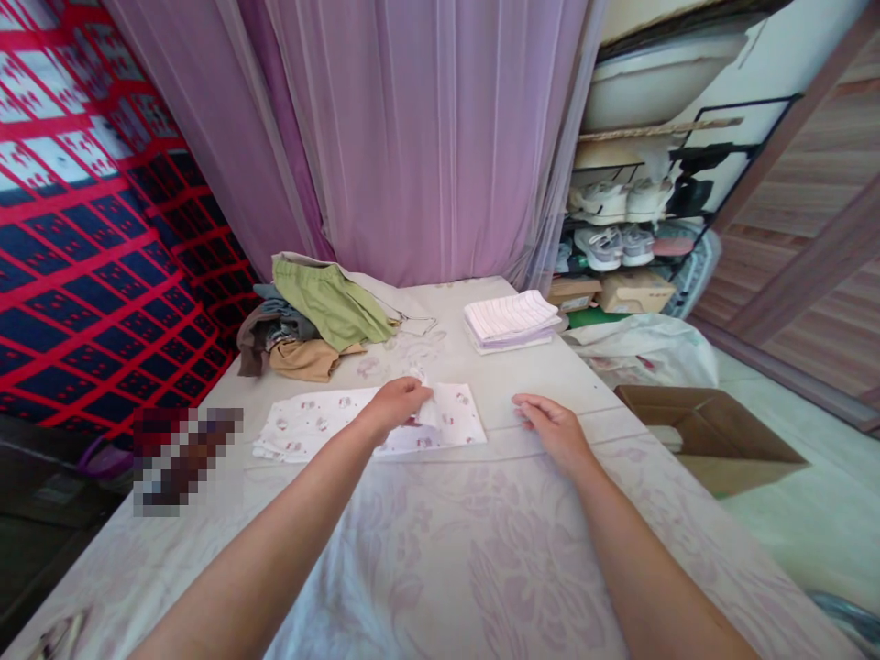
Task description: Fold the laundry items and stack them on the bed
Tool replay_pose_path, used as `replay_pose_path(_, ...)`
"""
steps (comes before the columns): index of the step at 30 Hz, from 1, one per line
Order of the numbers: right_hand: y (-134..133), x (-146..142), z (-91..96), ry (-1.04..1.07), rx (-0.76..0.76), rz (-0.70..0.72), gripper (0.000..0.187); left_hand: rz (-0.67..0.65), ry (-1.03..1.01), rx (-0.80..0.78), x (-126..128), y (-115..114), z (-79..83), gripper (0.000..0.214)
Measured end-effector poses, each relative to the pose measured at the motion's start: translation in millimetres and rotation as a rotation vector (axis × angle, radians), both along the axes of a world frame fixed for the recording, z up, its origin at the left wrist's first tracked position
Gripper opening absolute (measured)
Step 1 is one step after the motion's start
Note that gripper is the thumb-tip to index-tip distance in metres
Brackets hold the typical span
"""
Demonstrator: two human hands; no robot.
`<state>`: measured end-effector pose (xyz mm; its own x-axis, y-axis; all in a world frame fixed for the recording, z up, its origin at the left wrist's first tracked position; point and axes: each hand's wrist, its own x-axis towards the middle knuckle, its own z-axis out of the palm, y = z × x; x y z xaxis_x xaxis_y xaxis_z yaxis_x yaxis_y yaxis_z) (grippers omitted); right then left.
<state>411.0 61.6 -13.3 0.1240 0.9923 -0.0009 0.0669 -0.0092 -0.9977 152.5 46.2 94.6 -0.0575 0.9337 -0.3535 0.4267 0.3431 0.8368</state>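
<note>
A white cloth with small red prints lies flat on the bed, folded into a long strip. My left hand pinches the cloth near its right end and lifts a fold of it. My right hand rests palm down on the bedsheet to the right of the cloth, with fingers loosely apart and nothing in it.
A heap of unfolded clothes, green on top, lies at the back left. A folded striped stack sits at the back right. An open cardboard box and a shoe rack stand right of the bed. A pink curtain hangs behind.
</note>
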Motion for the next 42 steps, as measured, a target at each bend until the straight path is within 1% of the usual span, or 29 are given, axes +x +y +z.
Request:
replay_pose_path(3, -3.5, 4.9, 8.0, 0.215, -0.046, -0.018, 0.043, -0.013, -0.178, 0.033, 43.4, 9.4, 21.8, 0.016)
replay_pose_path(6, -5.3, 10.2, 13.7, 0.369, -0.076, -0.055, 0.041, -0.038, -0.250, 0.041, 83.6, 22.8, 36.4, 0.016)
replay_pose_path(9, -3.6, 17.7, 16.1, 0.492, -0.081, -0.104, 0.038, -0.059, -0.295, 0.027, 115.1, 36.1, 39.7, 0.015)
replay_pose_path(12, -0.4, 24.3, 15.5, 0.563, -0.055, -0.146, 0.035, -0.083, -0.308, 0.003, 136.9, 44.6, 30.9, 0.014)
replay_pose_path(15, 1.9, 26.6, 13.4, 0.584, -0.028, -0.147, 0.034, -0.088, -0.311, -0.024, 149.6, 46.4, 14.0, 0.012)
replay_pose_path(18, 2.4, 25.6, 12.5, 0.563, -0.024, -0.124, 0.034, -0.074, -0.303, -0.052, 151.9, 44.9, -3.1, 0.009)
replay_pose_path(20, 2.0, 24.5, 12.9, 0.529, -0.032, -0.111, 0.036, -0.068, -0.290, -0.068, 146.4, 44.4, -10.3, 0.011)
replay_pose_path(23, 1.3, 22.5, 13.9, 0.458, -0.039, -0.093, 0.039, -0.064, -0.266, -0.072, 126.1, 44.8, -12.4, 0.013)
replay_pose_path(28, 0.1, 13.2, 12.6, 0.250, -0.006, -0.023, 0.044, -0.052, -0.235, -0.062, 78.3, 40.0, -3.4, 0.018)
replay_pose_path(30, -3.8, 6.9, 13.7, 0.117, 0.067, -0.004, 0.043, -0.035, -0.272, -0.075, 65.5, 36.2, -0.6, 0.019)
replay_pose_path(31, -7.6, 3.3, 15.7, 0.019, 0.126, -0.016, 0.041, -0.024, -0.311, -0.087, 61.9, 34.8, 0.3, 0.019)
replay_pose_path(33, -18.9, -4.7, 23.6, -0.249, 0.246, -0.065, 0.032, 0.002, -0.398, -0.109, 60.8, 33.7, 1.9, 0.015)
replay_pose_path(34, -26.0, -9.3, 29.2, -0.403, 0.287, -0.077, 0.028, 0.010, -0.437, -0.113, 62.7, 34.2, 2.9, 0.013)
replay_pose_path(35, -33.6, -14.2, 35.5, -0.557, 0.303, -0.059, 0.028, 0.009, -0.468, -0.109, 65.9, 35.4, 4.2, 0.011)
replay_pose_path(36, -41.0, -19.6, 42.0, -0.693, 0.294, -0.001, 0.031, 0.003, -0.490, -0.101, 70.0, 37.0, 5.8, 0.010)
replay_pose_path(37, -47.9, -25.5, 48.2, -0.817, 0.261, 0.087, 0.034, -0.007, -0.505, -0.094, 74.5, 38.9, 7.8, 0.010)
replay_pose_path(40, -61.5, -43.3, 61.1, -1.127, 0.097, 0.349, 0.040, -0.043, -0.529, -0.097, 87.0, 44.1, 14.8, 0.008)
replay_pose_path(42, -64.2, -52.0, 64.0, -1.255, -0.016, 0.432, 0.053, -0.048, -0.526, -0.109, 91.9, 46.2, 18.7, 0.007)
